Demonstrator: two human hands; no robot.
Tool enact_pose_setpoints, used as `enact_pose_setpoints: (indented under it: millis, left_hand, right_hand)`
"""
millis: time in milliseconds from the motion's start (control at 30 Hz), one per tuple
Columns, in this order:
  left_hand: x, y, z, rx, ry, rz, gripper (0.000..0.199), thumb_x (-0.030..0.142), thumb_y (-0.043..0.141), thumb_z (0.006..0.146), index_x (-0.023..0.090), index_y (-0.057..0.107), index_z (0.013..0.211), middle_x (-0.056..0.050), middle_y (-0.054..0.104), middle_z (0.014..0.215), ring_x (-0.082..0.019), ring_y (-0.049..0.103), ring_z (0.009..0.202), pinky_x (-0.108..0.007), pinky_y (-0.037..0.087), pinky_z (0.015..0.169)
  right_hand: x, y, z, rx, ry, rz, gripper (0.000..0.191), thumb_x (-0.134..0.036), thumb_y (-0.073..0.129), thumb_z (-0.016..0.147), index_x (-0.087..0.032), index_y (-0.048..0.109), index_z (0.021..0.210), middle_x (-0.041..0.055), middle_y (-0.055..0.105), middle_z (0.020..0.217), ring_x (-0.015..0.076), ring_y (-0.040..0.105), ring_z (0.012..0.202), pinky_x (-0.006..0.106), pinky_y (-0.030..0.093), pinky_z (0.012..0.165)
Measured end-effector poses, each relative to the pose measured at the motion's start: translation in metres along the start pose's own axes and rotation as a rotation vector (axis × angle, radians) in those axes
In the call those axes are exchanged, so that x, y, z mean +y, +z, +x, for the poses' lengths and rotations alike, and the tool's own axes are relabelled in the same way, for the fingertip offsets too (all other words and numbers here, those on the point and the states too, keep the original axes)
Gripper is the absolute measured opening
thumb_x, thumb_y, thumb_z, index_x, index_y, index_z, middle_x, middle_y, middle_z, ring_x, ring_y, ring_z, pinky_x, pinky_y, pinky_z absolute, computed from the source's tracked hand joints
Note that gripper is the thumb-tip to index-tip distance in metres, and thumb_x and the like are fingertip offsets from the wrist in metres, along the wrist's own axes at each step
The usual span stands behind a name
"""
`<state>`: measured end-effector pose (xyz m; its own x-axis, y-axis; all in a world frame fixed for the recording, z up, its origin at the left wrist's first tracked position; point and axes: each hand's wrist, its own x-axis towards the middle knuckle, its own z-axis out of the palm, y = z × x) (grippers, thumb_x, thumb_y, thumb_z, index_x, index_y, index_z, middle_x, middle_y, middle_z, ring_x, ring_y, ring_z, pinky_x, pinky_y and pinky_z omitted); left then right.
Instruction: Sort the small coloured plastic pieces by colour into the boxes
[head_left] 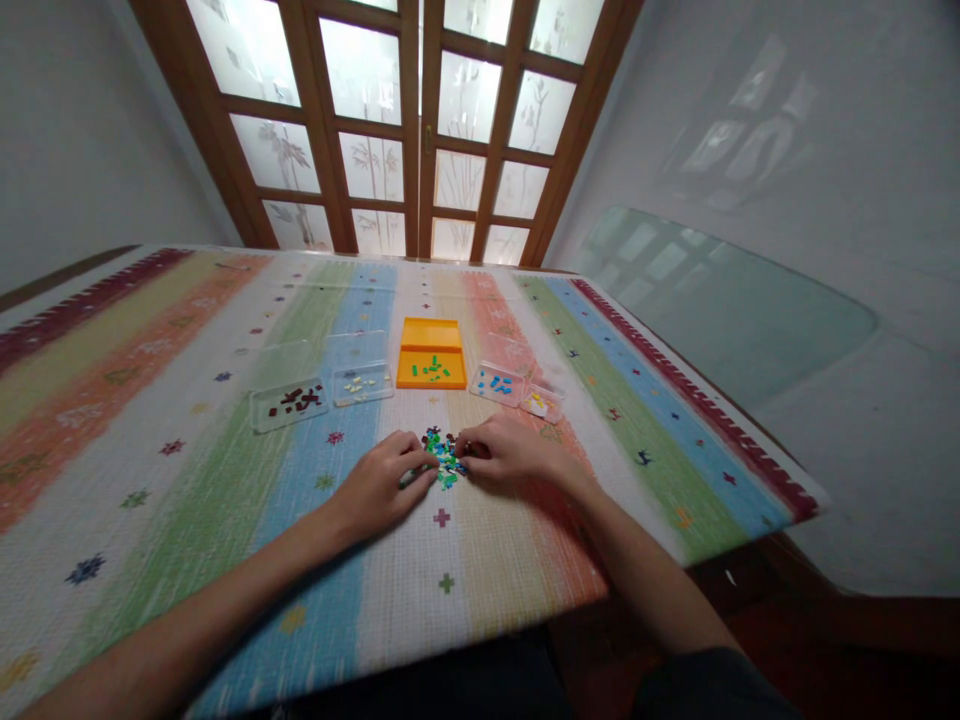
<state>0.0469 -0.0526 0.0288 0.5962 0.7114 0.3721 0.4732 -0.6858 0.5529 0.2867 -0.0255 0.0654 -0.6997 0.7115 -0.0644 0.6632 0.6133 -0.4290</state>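
Note:
A small heap of mixed toy bricks (445,455), green, blue, white and dark brown, lies on the striped tablecloth between my two hands. My left hand (384,482) rests at the heap's left side, thumb and forefinger curled close together at its edge. From the right, my right hand (501,446) reaches in with bent fingers, their tips touching the bricks. Whatever either hand pinches is too small or too covered to make out. Just beyond the heap stands an open orange box (430,384) with several green bricks inside.
Left of the orange box are clear containers, one with dark brown bricks (297,402), one with whitish bricks (364,385). To its right, others hold blue bricks (496,384) and yellow bricks (537,402). The tablecloth (442,560) covers the table; wood-framed glass doors (417,130) stand behind.

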Motion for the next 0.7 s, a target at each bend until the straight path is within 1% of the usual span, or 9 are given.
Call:
enact_pose_setpoints:
  millis: [133,233,333,500,600,700]
  left_hand:
    - [-0.001,0.0032,-0.0005,-0.017,0.016,0.008,0.023,0.026,0.054,0.096,0.022,0.075,0.103,-0.007,0.063,0.087,-0.021,0.06,0.086,-0.035,0.052,0.076]
    - [-0.0021,0.0045,-0.0011,-0.02,0.016,0.025,0.023,0.025,0.053,0.096,0.02,0.075,0.103,-0.008,0.064,0.089,-0.021,0.06,0.088,-0.036,0.052,0.078]
    - [-0.003,0.0053,-0.0015,-0.011,0.033,0.034,0.022,0.025,0.054,0.096,0.018,0.074,0.102,-0.009,0.064,0.091,-0.022,0.06,0.088,-0.037,0.052,0.078]
    - [-0.0009,0.0045,-0.0012,0.015,0.047,0.031,0.019,0.024,0.054,0.097,0.02,0.072,0.099,-0.007,0.064,0.089,-0.021,0.061,0.088,-0.036,0.053,0.078]
    - [0.0008,0.0037,-0.001,0.052,0.068,-0.001,0.019,0.025,0.055,0.098,0.019,0.07,0.108,-0.008,0.066,0.093,-0.02,0.063,0.089,-0.035,0.054,0.079]
    - [0.0012,0.0026,-0.0009,0.082,0.134,-0.019,0.023,0.024,0.056,0.098,0.018,0.067,0.117,-0.009,0.07,0.1,-0.019,0.065,0.09,-0.035,0.055,0.079]
  right_hand:
    - [-0.0001,0.0002,0.0008,-0.023,-0.003,0.02,0.021,-0.015,0.058,0.088,-0.02,0.076,0.097,0.0021,0.076,0.084,0.013,0.061,0.067,0.024,0.04,0.065]
    - [0.0001,-0.0002,0.0011,-0.034,-0.013,0.03,0.02,-0.014,0.059,0.089,-0.02,0.076,0.098,0.0027,0.076,0.087,0.0133,0.063,0.071,0.024,0.041,0.068]
    - [0.0012,0.0006,0.0015,-0.027,-0.01,0.01,0.017,-0.016,0.06,0.089,-0.019,0.075,0.095,0.003,0.075,0.085,0.0132,0.062,0.069,0.025,0.041,0.067]
    - [0.0023,0.0013,0.0014,-0.019,0.017,0.01,0.013,-0.022,0.06,0.092,-0.019,0.073,0.089,0.0029,0.073,0.08,0.0131,0.058,0.066,0.024,0.038,0.064]
    - [-0.0005,-0.0009,0.0011,-0.002,0.003,0.08,0.014,-0.024,0.059,0.094,-0.016,0.071,0.091,0.0021,0.069,0.074,0.0126,0.055,0.063,0.024,0.037,0.061]
    - [-0.0042,-0.001,0.0017,0.021,-0.024,0.207,0.015,-0.025,0.059,0.095,-0.015,0.069,0.095,-0.0004,0.063,0.07,0.0112,0.051,0.06,0.023,0.037,0.059]
